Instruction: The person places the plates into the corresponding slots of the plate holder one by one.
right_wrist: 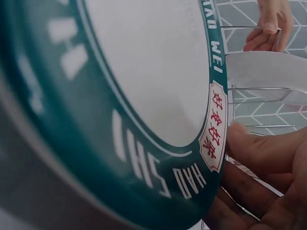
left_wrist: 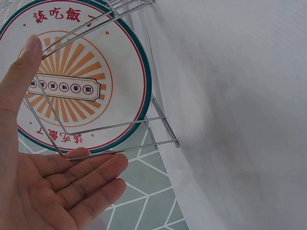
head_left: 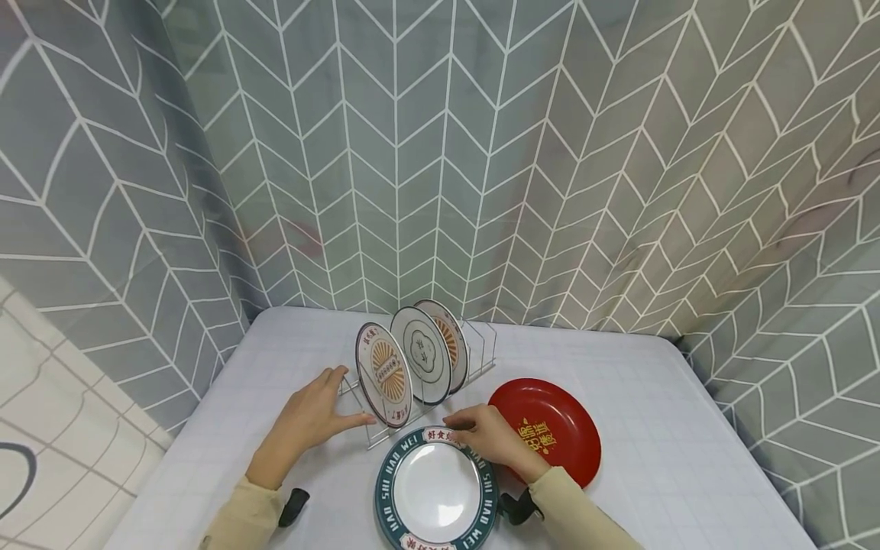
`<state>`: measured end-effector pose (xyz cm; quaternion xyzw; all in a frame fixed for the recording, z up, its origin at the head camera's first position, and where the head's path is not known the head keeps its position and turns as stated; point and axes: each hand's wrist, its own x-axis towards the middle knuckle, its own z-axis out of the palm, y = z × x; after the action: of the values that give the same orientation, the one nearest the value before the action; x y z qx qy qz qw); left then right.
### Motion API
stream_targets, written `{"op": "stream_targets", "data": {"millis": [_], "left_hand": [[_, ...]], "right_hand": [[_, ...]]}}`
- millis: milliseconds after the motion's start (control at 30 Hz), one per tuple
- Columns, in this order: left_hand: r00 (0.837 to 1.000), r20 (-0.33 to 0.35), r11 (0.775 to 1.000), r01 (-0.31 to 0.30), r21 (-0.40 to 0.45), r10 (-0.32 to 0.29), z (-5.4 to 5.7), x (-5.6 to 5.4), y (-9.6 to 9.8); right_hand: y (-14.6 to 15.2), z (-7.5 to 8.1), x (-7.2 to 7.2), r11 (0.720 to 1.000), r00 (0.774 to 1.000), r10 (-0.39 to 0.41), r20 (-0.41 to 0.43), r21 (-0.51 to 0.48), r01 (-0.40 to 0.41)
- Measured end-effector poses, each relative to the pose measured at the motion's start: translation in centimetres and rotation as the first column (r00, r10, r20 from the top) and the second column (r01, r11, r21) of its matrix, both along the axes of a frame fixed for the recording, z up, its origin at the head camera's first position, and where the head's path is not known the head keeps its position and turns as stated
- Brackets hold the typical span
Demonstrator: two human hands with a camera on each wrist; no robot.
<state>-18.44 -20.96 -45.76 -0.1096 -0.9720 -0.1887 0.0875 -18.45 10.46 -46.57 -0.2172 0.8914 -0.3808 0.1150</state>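
Observation:
A wire dish rack (left_wrist: 117, 126) stands on the table with three patterned plates upright in it. My left hand (head_left: 312, 409) is at its left end, thumb and loosely extended fingers spread across the end wires. Closest to that hand is a white plate (head_left: 385, 374) with an orange sunburst. Behind it stand a plain-centred plate (head_left: 421, 355) and another sunburst plate (head_left: 459, 359). My right hand (head_left: 488, 435) pinches the far rim of a green-rimmed plate (head_left: 440, 489), thumb on the face and fingers behind. In the right wrist view this plate is tilted.
To the right a red plate (head_left: 557, 420) with gold characters lies on the white-covered table (head_left: 674, 443), partly behind my right forearm. A grey patterned curtain (head_left: 440, 153) hangs behind and on both sides. The rack's right end shows bare wire slots.

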Motion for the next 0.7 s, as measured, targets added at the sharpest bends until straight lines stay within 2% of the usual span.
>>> {"op": "stream_targets", "data": {"millis": [267, 700], "left_hand": [[1.000, -0.001, 1.000, -0.004, -0.002, 0.004, 0.09, 0.01, 0.08], [1.000, -0.027, 1.000, -0.006, -0.015, 0.006, -0.05, 0.00, 0.10]], "right_hand": [[-0.37, -0.28, -0.23, 0.997, 0.999, -0.040, 0.008, 0.067, 0.039], [-0.33, -0.49, -0.02, 0.999, 0.999, 0.024, 0.031, 0.046, -0.026]]}}
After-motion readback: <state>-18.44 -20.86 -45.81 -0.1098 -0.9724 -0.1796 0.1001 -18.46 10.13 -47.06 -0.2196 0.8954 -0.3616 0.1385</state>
